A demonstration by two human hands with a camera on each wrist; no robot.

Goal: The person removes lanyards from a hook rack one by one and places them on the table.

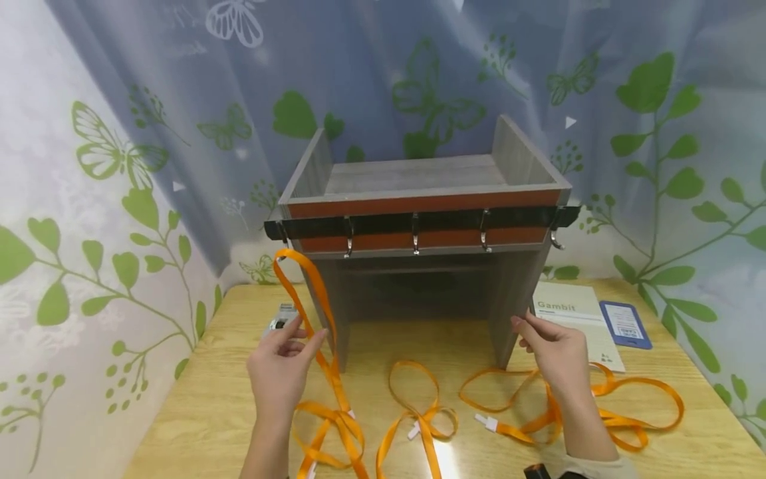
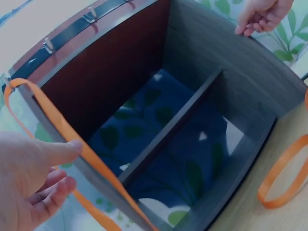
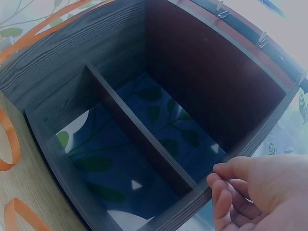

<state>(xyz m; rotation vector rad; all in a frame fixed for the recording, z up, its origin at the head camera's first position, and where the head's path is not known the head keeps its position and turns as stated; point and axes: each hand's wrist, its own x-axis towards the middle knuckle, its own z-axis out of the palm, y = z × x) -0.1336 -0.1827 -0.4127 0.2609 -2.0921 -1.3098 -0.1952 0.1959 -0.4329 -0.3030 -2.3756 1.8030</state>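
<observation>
An orange lanyard [image 1: 311, 279] hangs by its loop from the leftmost hook of a grey wooden shelf [image 1: 505, 299]; its lower part lies on the table. My left hand [image 1: 278, 366] is beside the hanging strap, thumb and fingers apart. In the left wrist view the thumb [image 2: 67, 150] overlaps the strap without pinching it. On the other side, my right hand [image 1: 553, 346] is at the front edge of the shelf's right panel. Its fingertips [image 3: 217, 168] meet or overlap that edge, with the fingers curled; whether they grip it is unclear.
A black rail [image 1: 383, 224] with several metal hooks crosses the shelf front. More orange lanyards [image 1: 425, 422] lie on the table [image 1: 197, 399]. Behind my right hand are a "Gambit" notepad [image 1: 574, 326] and a blue card holder [image 1: 625, 324]. A small grey object [image 1: 281, 318] stands at left.
</observation>
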